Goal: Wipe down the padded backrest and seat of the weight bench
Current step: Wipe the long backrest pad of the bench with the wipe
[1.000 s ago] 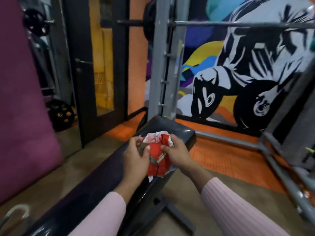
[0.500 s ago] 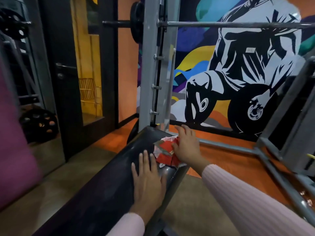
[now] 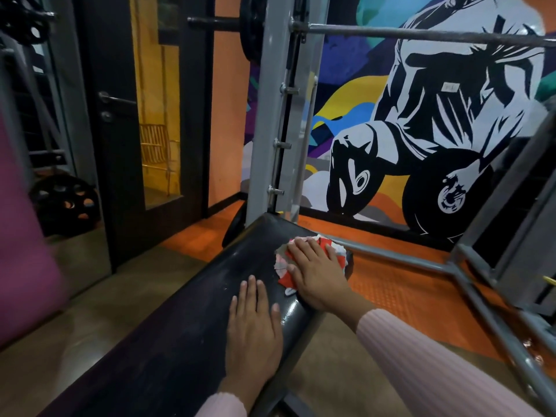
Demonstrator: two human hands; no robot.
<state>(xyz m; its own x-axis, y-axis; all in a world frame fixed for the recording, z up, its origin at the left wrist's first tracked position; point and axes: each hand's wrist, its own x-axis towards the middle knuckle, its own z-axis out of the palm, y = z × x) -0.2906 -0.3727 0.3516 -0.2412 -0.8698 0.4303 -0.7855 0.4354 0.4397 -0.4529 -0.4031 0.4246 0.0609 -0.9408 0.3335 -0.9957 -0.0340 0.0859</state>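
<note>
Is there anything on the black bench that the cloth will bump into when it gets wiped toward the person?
Only the person's own left hand. It lies flat on the bench pad, just nearer the person than the red and white cloth under the right hand. The rest of the visible pad is bare.

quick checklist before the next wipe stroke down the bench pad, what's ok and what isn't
1. Cloth flat on the bench pad: ok.
2. Right hand pressing the cloth with straight fingers: ok.
3. Left hand flat on the pad, bracing: ok, but it lies in the stroke's path.
4. Pad free of dust: not ok, pale smears show.
5. Cloth damp: cannot tell.
6. Barbell resting on the rack overhead: ok.
</note>
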